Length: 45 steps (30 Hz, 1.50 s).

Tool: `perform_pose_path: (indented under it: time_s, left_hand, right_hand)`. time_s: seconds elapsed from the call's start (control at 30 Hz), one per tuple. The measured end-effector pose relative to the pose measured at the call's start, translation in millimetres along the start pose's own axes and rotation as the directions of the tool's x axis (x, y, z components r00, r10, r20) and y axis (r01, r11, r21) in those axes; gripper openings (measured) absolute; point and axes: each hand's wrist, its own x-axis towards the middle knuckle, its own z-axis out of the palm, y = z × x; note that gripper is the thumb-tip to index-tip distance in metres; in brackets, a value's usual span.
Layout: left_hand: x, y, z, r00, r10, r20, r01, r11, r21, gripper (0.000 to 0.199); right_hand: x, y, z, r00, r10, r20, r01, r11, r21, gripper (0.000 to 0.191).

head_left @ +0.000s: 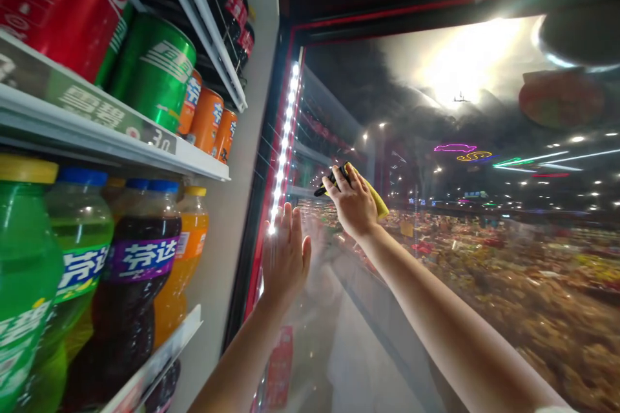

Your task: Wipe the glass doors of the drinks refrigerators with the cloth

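Note:
A yellow and black cloth (378,199) is pressed flat on the glass door (358,310) under my right hand (355,203), whose fingers lie over it and point up and left. My left hand (285,255) is spread near the left edge of the door, beside the bright LED strip (285,135); its palm faces the glass and it holds nothing. Dark red-edged framing borders the glass at the top and left.
Left of the door are cooler shelves (116,132) with a green can (157,71), orange cans and a large red can. Below stand soda bottles, one with a purple label (145,258). Lights and blurred goods show through the glass.

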Motion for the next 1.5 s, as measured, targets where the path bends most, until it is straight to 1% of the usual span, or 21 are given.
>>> perform_pose_path:
  time_s: [0.07,0.13,0.23,0.3,0.37,0.43,0.5,0.57,0.63,0.7,0.8,0.87,0.97,1.03,1.1,1.17,1.23,1.3,1.37,1.43,1.5]
  left_hand:
    - [-1.9,-2.2,-1.3,1.0,0.003,0.012,-0.003,1.0,0.009,0.067]
    - [-4.2,-2.1,-2.8,0.999,-0.005,0.036,0.005,1.0,0.012,0.067]
    - [-7.0,-0.1,-5.2,0.997,-0.023,0.071,0.023,1.0,0.012,0.067]
    - [-7.9,-0.1,-6.7,0.997,-0.022,0.078,0.021,1.0,0.012,0.067]
    - [-8.2,-2.4,-8.0,0.998,-0.018,0.063,0.017,1.0,0.018,0.067]
    - [-8.5,-6.7,-8.9,0.999,-0.017,0.037,0.016,1.0,0.025,0.067]
    - [-9.2,-11.5,-9.5,1.0,-0.018,0.014,0.018,0.999,0.031,0.067]
    - [-10.5,-14.8,-9.8,1.0,-0.027,0.003,0.027,0.999,0.032,0.067]
    - [-12.4,-15.5,-10.2,0.999,-0.041,0.002,0.041,0.999,0.026,0.067]
    - [-14.8,-13.9,-10.8,0.998,-0.056,0.01,0.055,0.998,0.017,0.067]
    - [-18.1,-11.1,-12.3,0.998,-0.066,0.02,0.066,0.998,0.009,0.069]
    - [-19.1,-11.3,-13.5,0.998,-0.065,0.012,0.065,0.998,0.015,0.068]
    - [-17.6,-16.0,-14.9,0.997,-0.075,-0.011,0.075,0.997,0.033,0.064]
    - [-15.1,-20.2,-16.0,0.995,-0.093,-0.021,0.094,0.995,0.031,0.062]
    - [-12.9,-23.2,-17.3,0.994,-0.107,-0.028,0.108,0.994,0.021,0.062]
    - [-12.1,-24.1,-18.9,0.994,-0.106,-0.036,0.106,0.994,0.014,0.063]
    - [-13.1,-23.3,-20.7,0.995,-0.096,-0.039,0.097,0.995,0.021,0.063]
    - [-15.3,-22.0,-22.7,0.996,-0.085,-0.033,0.086,0.996,0.037,0.063]
    - [-17.7,-21.4,-24.6,0.997,-0.078,-0.02,0.079,0.995,0.056,0.063]
    - [-19.3,-22.4,-26.3,0.997,-0.08,-0.011,0.081,0.994,0.077,0.062]
    - [-19.9,-24.6,-27.3,0.996,-0.093,-0.006,0.093,0.991,0.098,0.062]
  right_hand:
    - [-4.6,-16.9,7.4,0.998,-0.061,0.017,0.061,0.998,0.007,0.046]
    - [-24.3,-27.2,8.2,0.985,-0.162,0.061,0.161,0.987,0.024,0.045]
    - [-54.7,-23.6,-1.8,0.956,-0.267,0.121,0.264,0.964,0.043,0.048]
    - [-56.6,-12.4,-9.6,0.952,-0.273,0.135,0.27,0.962,0.04,0.048]
    - [-38.6,-1.8,-12.7,0.968,-0.224,0.112,0.223,0.975,0.024,0.048]
    - [-8.0,1.3,-9.1,0.987,-0.146,0.063,0.145,0.989,0.012,0.047]
    - [21.0,-6.2,0.2,0.996,-0.086,0.022,0.085,0.996,0.012,0.045]
    - [34.2,-21.6,12.4,0.996,-0.086,0.012,0.085,0.996,0.017,0.043]
    - [25.5,-38.6,22.8,0.987,-0.161,0.022,0.161,0.987,0.024,0.04]
    - [0.8,-49.4,27.0,0.958,-0.282,0.044,0.281,0.959,0.036,0.039]
    - [-31.5,-46.2,19.9,0.92,-0.385,0.078,0.381,0.923,0.057,0.039]
    - [-30.3,-35.6,12.2,0.934,-0.347,0.086,0.343,0.938,0.058,0.04]
    - [4.0,-26.7,9.5,0.974,-0.215,0.068,0.212,0.976,0.046,0.041]
    - [29.8,-33.8,16.5,0.988,-0.143,0.052,0.141,0.989,0.054,0.04]
    - [41.2,-49.9,28.1,0.991,-0.129,0.045,0.125,0.989,0.075,0.041]
    - [31.8,-67.7,38.9,0.985,-0.167,0.049,0.162,0.982,0.099,0.042]
    - [6.4,-78.7,43.3,0.97,-0.235,0.059,0.228,0.968,0.106,0.041]
    - [-21.2,-77.7,39.4,0.949,-0.308,0.068,0.3,0.949,0.101,0.038]
    - [-35.2,-66.1,30.2,0.933,-0.353,0.071,0.346,0.934,0.092,0.037]
    - [-27.3,-51.4,21.8,0.946,-0.317,0.063,0.313,0.947,0.076,0.038]
    - [-2.0,-43.2,19.3,0.975,-0.216,0.043,0.214,0.975,0.053,0.04]
